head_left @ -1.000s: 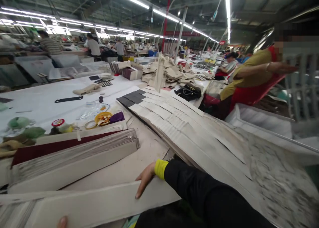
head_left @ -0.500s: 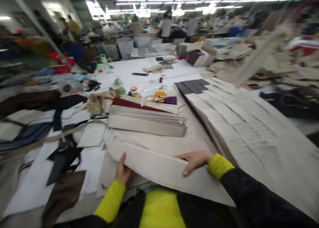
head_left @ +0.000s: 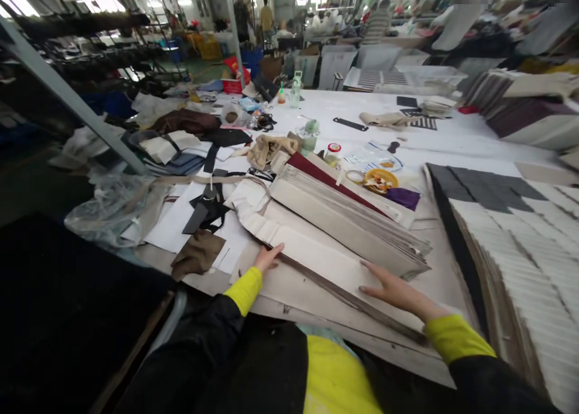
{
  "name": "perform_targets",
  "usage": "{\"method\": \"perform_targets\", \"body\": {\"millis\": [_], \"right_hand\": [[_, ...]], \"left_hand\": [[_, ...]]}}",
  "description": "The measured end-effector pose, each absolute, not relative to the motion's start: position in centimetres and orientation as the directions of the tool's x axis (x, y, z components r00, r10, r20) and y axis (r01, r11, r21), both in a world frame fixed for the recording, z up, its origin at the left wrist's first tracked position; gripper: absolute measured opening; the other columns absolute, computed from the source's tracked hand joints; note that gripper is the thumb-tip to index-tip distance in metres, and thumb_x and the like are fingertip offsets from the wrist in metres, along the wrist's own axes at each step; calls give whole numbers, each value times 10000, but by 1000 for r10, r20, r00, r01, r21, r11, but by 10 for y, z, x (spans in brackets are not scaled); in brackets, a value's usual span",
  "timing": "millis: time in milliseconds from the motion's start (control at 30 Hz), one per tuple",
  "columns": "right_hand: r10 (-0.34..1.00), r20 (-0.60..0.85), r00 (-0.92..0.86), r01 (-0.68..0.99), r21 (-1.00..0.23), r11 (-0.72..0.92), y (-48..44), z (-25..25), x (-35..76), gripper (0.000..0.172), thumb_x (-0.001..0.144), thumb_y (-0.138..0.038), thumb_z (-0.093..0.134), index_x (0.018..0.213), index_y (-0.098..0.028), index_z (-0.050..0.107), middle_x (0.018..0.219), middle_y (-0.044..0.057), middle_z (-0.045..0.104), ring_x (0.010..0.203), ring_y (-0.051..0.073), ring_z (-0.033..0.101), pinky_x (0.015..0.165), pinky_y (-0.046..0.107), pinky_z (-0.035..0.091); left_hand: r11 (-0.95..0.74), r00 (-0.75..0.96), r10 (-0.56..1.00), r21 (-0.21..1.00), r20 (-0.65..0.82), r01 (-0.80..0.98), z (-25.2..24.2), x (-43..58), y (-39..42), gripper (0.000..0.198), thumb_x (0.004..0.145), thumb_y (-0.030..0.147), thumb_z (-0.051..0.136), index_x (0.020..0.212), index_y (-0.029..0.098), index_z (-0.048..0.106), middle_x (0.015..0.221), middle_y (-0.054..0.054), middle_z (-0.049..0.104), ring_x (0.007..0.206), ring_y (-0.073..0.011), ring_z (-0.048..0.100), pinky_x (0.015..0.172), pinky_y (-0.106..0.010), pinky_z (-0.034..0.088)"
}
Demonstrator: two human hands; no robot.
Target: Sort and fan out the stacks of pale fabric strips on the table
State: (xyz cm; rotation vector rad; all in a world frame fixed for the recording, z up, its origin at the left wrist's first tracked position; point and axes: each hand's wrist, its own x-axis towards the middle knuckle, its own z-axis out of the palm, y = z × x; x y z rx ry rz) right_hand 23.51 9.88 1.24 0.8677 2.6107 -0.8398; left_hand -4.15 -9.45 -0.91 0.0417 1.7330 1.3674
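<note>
Left hand: our left hand (head_left: 268, 258) lies open, fingers spread, pressing lightly on the long cream panel (head_left: 316, 260) and gripping nothing.

Right hand: our right hand (head_left: 393, 291) is open too, its fingertips resting on the same panel without closing on it.

Panel: it lies slantwise on the work table (head_left: 275, 308), right in front of us, between our yellow cuffs. A dark strip (head_left: 344, 299) runs along it below both hands, and its far end is creased and folded up.

Next to it: a bundled stack of long strips (head_left: 348, 212), topped with maroon, lies just beyond the panel. To our right rises a fanned pile of pale strips (head_left: 511, 263) with dark grey tips.

Farther out: black offcuts (head_left: 203, 212) and a brown swatch (head_left: 196, 254) lie beside the panel's far end. A yellow reel (head_left: 380, 180) and purple cloth (head_left: 402, 198) sit past the stack.

Risks: we judge that flat hands hold the panel only by pressure, so it could slide or the dark strip could slip away. The folded end could crease further if it drags. A careless right forearm could disturb the fanned pile, and the offcuts could get caught under the panel.
</note>
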Motion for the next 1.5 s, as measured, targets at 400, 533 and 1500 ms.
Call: {"method": "perform_targets", "body": {"millis": [400, 533, 1500], "right_hand": [[400, -132, -907, 421, -220, 880, 51, -21, 168, 817, 633, -557, 504, 1319, -211, 225, 1327, 147, 262, 1183, 278, 295, 950, 437, 225], [375, -148, -915, 402, -247, 882, 57, -22, 170, 830, 638, -612, 464, 1314, -182, 246, 1322, 150, 274, 1180, 273, 304, 951, 424, 246], [292, 23, -956, 285, -148, 947, 38, -39, 180, 463, 823, -172, 247, 1274, -232, 328, 1343, 33, 281, 1247, 188, 201, 969, 429, 233]], "left_hand": [[483, -724, 654, 857, -218, 179, -30, -61, -123, 269, 732, 406, 466, 764, 146, 529, 657, -34, 535, 598, -127, 506, 604, -264, 431], [321, -685, 713, 799, 150, 508, -33, -69, -129, 263, 745, 219, 442, 981, 159, 541, 902, -62, 509, 815, -136, 494, 786, -276, 406], [311, -652, 742, 781, 156, 541, -49, -78, -129, 322, 703, 182, 507, 1020, 139, 541, 945, -75, 453, 903, -158, 481, 865, -309, 394]]}}
